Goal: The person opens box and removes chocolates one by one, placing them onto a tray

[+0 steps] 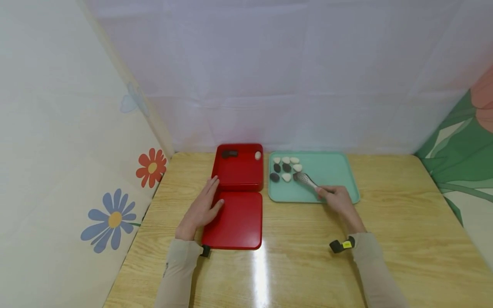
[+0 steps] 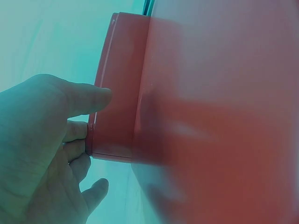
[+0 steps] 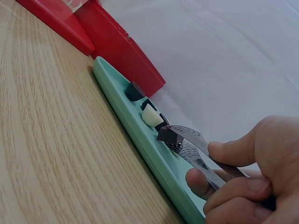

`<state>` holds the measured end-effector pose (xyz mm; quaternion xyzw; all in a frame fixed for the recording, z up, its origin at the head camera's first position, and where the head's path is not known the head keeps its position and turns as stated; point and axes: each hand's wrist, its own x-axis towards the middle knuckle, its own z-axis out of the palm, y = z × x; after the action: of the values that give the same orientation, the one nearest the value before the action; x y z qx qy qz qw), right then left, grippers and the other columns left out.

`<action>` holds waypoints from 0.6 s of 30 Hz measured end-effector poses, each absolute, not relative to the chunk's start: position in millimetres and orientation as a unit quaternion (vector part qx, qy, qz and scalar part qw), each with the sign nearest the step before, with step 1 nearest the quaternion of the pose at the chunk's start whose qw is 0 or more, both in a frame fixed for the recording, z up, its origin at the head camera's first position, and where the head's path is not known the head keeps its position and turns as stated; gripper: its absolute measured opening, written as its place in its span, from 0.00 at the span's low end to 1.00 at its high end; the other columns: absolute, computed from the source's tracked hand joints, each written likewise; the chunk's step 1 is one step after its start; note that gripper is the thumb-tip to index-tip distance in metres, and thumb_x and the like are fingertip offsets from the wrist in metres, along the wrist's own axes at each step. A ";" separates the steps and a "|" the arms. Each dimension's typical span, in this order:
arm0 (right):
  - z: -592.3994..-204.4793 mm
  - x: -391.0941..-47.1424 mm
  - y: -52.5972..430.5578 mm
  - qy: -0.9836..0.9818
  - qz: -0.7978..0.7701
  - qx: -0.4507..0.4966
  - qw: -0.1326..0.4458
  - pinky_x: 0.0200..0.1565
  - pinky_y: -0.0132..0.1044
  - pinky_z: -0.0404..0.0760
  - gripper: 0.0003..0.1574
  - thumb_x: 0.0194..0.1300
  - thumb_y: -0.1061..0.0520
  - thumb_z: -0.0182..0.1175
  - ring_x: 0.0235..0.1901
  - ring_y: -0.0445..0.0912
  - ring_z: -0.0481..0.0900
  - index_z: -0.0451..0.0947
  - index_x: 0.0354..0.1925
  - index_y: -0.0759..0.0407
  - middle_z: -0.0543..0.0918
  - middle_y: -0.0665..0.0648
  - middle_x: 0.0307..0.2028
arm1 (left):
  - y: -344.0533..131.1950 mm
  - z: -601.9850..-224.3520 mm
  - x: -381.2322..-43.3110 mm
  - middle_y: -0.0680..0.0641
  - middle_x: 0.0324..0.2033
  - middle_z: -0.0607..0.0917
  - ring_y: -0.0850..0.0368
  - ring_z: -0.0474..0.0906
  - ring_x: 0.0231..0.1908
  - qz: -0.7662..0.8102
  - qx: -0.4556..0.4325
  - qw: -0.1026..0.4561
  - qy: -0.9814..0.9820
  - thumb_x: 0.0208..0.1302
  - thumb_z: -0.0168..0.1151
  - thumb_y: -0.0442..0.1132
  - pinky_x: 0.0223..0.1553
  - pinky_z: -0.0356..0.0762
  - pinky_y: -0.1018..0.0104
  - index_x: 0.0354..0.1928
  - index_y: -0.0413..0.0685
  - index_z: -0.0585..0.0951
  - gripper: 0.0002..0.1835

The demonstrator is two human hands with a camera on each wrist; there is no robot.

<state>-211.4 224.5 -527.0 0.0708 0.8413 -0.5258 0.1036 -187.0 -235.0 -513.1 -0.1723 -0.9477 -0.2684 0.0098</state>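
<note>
My right hand (image 1: 337, 199) grips metal tongs (image 1: 307, 180) with perforated ends over the mint-green tray (image 1: 327, 167). In the right wrist view a dark, chocolate-like piece (image 3: 169, 136) sits between the tong ends. Several small white pieces (image 1: 286, 160) and dark pieces (image 1: 286, 167) lie grouped at the tray's left. My left hand (image 1: 200, 207) rests against the front left corner of an open red box (image 1: 239, 173), its fingers fairly straight and its thumb by the red lid (image 1: 240, 222). Inside the box are a dark piece (image 1: 230, 154) at back left and a white piece (image 1: 257, 155) at back right.
The box and tray stand side by side on a wood-grain table (image 1: 296, 265), close to a white cloth backdrop (image 1: 250, 85). The lid lies in front of the box. Flower-printed cloths hang at the left and right.
</note>
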 end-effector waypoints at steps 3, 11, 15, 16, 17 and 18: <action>-525.5 -210.7 223.9 0.841 -0.524 0.073 0.108 0.23 0.33 0.65 0.32 0.81 0.43 0.59 0.21 0.39 0.62 0.83 0.64 0.67 0.76 0.50 0.27 | -235.0 -512.6 -186.9 0.35 0.84 0.54 0.33 0.45 0.84 -0.268 -0.171 0.007 -0.948 0.79 0.61 0.39 0.80 0.58 0.36 0.84 0.32 0.54 0.41; -526.2 -210.1 225.0 0.840 -0.526 0.078 0.106 0.25 0.34 0.66 0.31 0.81 0.41 0.59 0.22 0.40 0.63 0.85 0.60 0.68 0.76 0.52 0.29 | -235.1 -513.0 -186.2 0.35 0.84 0.54 0.34 0.45 0.84 -0.270 -0.169 0.007 -0.948 0.78 0.62 0.38 0.79 0.58 0.36 0.83 0.33 0.54 0.41; -525.3 -209.8 227.2 0.844 -0.521 0.083 0.100 0.27 0.35 0.68 0.32 0.81 0.40 0.59 0.24 0.42 0.64 0.87 0.56 0.67 0.77 0.55 0.31 | -234.7 -514.1 -186.0 0.36 0.84 0.54 0.34 0.46 0.84 -0.272 -0.168 0.010 -0.948 0.78 0.62 0.38 0.79 0.58 0.36 0.83 0.33 0.55 0.41; -524.8 -209.6 227.7 0.846 -0.517 0.083 0.099 0.28 0.36 0.68 0.32 0.81 0.40 0.59 0.26 0.43 0.65 0.87 0.56 0.67 0.78 0.56 0.33 | -234.7 -514.5 -185.9 0.36 0.84 0.54 0.34 0.46 0.84 -0.270 -0.168 0.011 -0.948 0.78 0.61 0.38 0.79 0.58 0.36 0.83 0.33 0.55 0.40; -524.5 -209.5 228.2 0.849 -0.514 0.083 0.097 0.29 0.36 0.68 0.32 0.80 0.39 0.58 0.27 0.44 0.66 0.87 0.56 0.67 0.79 0.58 0.35 | -234.9 -514.9 -185.9 0.36 0.84 0.54 0.34 0.46 0.84 -0.271 -0.169 0.013 -0.948 0.79 0.61 0.38 0.79 0.58 0.36 0.83 0.33 0.55 0.40; -524.0 -209.1 228.4 0.851 -0.511 0.081 0.095 0.31 0.37 0.68 0.33 0.81 0.39 0.58 0.29 0.45 0.66 0.87 0.57 0.68 0.81 0.60 0.38 | -235.2 -515.2 -186.1 0.35 0.84 0.54 0.34 0.46 0.84 -0.271 -0.170 0.014 -0.947 0.79 0.61 0.38 0.79 0.58 0.35 0.83 0.32 0.55 0.40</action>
<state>-209.1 228.4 -524.0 0.0805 0.8506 -0.5108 0.0953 -186.1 -235.2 -515.2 -0.1701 -0.9475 -0.2705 0.0143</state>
